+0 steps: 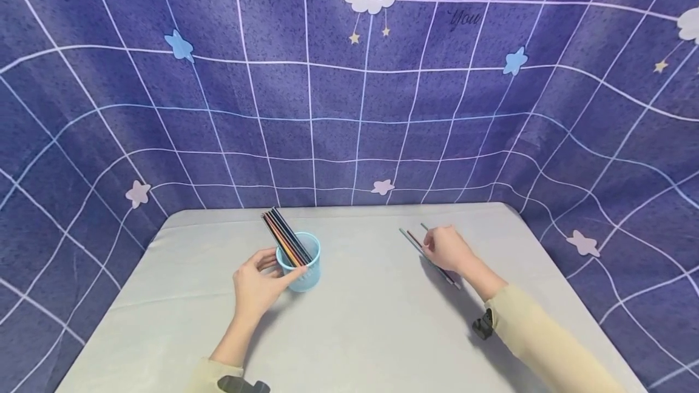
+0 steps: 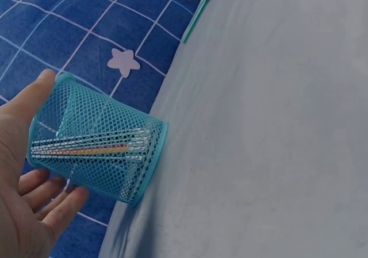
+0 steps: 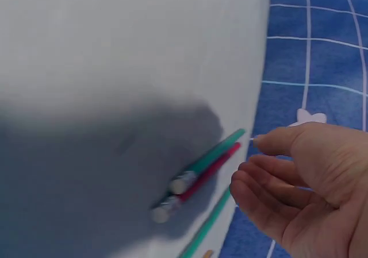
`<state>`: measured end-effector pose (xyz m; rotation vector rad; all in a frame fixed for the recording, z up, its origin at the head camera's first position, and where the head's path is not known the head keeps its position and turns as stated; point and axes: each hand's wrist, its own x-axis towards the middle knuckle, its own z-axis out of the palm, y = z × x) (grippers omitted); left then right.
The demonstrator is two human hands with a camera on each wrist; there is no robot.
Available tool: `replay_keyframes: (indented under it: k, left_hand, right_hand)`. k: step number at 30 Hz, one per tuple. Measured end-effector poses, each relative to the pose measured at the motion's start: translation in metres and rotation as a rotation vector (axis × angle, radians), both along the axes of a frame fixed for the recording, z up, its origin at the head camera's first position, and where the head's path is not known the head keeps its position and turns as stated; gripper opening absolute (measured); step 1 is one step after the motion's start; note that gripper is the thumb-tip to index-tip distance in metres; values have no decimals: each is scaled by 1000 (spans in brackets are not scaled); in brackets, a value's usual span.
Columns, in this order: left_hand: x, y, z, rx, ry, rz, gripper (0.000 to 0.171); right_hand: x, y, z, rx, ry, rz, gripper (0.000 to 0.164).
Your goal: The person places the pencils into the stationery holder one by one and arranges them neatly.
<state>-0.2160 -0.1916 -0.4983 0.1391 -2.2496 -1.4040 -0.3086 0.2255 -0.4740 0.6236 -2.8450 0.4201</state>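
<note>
A blue mesh cup [image 1: 300, 264] stands on the grey table [image 1: 371, 332] with several coloured pencils [image 1: 285, 237] leaning in it. My left hand [image 1: 275, 265] is cupped beside it. Its thumb [image 2: 31, 100] lies against the cup's wall [image 2: 98, 149], and the fingers [image 2: 54, 203] hang loosely curved just off the mesh. To the right, three loose pencils [image 1: 416, 242] lie on the table: a green and a red one together [image 3: 201, 169] and another green one [image 3: 207, 226]. My right hand [image 1: 434, 246] hovers over them with relaxed fingers [image 3: 253, 192], holding nothing.
A purple-blue grid cloth with stars and clouds [image 1: 349, 108] hangs behind and around the table. The table's far edge [image 1: 338, 208] runs close behind the cup and the pencils. Bare tabletop lies between the hands and towards me.
</note>
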Motion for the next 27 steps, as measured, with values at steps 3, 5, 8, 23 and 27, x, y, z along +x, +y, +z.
replay_keyframes:
  k: [3, 5, 8, 23, 27]
  left_hand:
    - [0, 1, -2, -15, -19, -7, 73]
    - [0, 1, -3, -20, -32, -13, 72]
    - [-1, 1, -3, -26, -51, -14, 71]
    - [-2, 1, 0, -67, -85, -20, 68]
    - [-1, 1, 2, -72, -83, -26, 65]
  right_hand:
    - [4, 1, -5, 37, -28, -26, 8]
    - [5, 2, -8, 59, -46, -39, 9]
    - [5, 3, -10, 81, -66, -67, 9]
    - [8, -7, -11, 102, -123, -145, 21]
    - [6, -8, -10, 125, -123, -159, 25]
